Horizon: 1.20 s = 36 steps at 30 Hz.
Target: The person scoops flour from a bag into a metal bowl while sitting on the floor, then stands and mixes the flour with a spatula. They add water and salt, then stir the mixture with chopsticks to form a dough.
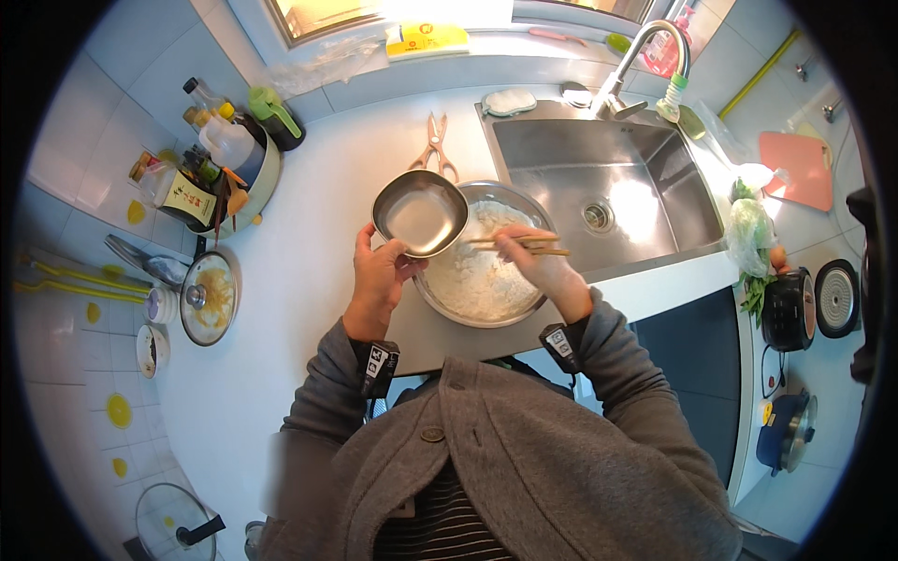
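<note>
My left hand (382, 270) grips a small metal bowl (421, 214) by its near left rim and holds it over the left edge of a larger steel mixing bowl (484, 324). Whether the small bowl has any liquid in it I cannot tell. White flour (484, 280), lumpy in places, fills the bottom of the large bowl. A pair of wooden chopsticks (544, 245) is held in my right hand (540, 263), with the tips pointing left into the flour. Kitchen scissors (436, 144) lie just beyond the small bowl, their handles partly hidden by it.
Right of the bowl is a steel sink (561, 175) with a curved faucet (617, 84). A tub of seasoning bottles (259, 189) and a lidded dish (209, 298) stand at the left. Further right are bagged vegetables (751, 235) and a black cooker (786, 312).
</note>
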Each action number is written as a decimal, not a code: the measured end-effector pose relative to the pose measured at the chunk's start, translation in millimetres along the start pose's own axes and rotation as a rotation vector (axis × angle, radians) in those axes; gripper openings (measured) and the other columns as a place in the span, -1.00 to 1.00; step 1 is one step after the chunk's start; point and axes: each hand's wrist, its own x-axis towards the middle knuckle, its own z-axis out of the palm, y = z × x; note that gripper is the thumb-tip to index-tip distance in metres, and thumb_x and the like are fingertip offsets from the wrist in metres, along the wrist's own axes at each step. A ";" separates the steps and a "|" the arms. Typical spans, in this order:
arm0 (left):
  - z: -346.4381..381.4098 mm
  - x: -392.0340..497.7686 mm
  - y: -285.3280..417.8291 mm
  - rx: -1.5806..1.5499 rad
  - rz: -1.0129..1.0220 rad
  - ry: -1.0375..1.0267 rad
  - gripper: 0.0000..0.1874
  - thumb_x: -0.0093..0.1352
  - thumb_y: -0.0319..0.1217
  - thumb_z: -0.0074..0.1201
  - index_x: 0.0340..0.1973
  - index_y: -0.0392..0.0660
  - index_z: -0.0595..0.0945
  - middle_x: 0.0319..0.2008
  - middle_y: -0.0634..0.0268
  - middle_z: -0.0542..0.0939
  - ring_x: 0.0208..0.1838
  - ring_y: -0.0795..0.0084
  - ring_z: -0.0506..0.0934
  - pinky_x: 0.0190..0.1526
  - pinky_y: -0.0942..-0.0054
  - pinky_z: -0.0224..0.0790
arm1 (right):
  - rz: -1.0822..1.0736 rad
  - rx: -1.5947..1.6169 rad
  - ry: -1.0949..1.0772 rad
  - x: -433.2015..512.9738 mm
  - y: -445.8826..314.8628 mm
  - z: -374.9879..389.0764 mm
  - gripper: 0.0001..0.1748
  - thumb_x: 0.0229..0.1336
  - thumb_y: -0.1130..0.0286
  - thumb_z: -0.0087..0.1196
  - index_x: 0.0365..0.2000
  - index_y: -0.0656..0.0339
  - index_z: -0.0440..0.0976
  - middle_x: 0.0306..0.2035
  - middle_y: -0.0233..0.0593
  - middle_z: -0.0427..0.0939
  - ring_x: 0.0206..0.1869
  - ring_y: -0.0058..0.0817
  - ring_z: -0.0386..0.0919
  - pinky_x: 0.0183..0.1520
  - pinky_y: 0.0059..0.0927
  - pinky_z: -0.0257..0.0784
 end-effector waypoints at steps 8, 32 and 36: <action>4.5 0.7 -0.4 0.027 0.025 0.021 -0.38 0.14 -0.66 -0.13 0.10 -0.15 0.06 -0.21 0.01 0.44 -0.36 0.21 0.54 -0.33 0.15 0.51 | -0.197 -0.135 0.061 9.4 1.5 6.0 -0.86 0.14 0.44 -0.02 -0.38 0.31 0.47 -0.51 -0.36 0.49 -0.45 -0.63 0.39 -0.39 -0.61 0.32; 8.9 1.2 -2.1 0.084 0.078 0.025 -0.36 0.13 -0.68 -0.14 0.12 -0.15 0.07 -0.33 0.14 0.45 -0.42 0.42 0.48 -0.39 0.23 0.55 | -0.437 -0.306 0.047 0.9 -5.6 -3.8 -0.89 0.03 0.51 0.04 -0.42 0.34 0.49 -0.52 -0.10 0.53 -0.49 -0.38 0.52 -0.41 -0.51 0.41; 8.0 2.1 -3.1 0.090 0.075 0.028 -0.35 0.12 -0.68 -0.13 0.12 -0.15 0.07 -0.35 0.15 0.46 -0.42 0.43 0.47 -0.40 0.24 0.55 | -0.263 -0.149 -0.122 -28.2 -17.7 9.7 -0.91 0.03 0.51 0.04 -0.43 0.32 0.49 -0.53 -0.10 0.53 -0.50 -0.37 0.52 -0.41 -0.47 0.41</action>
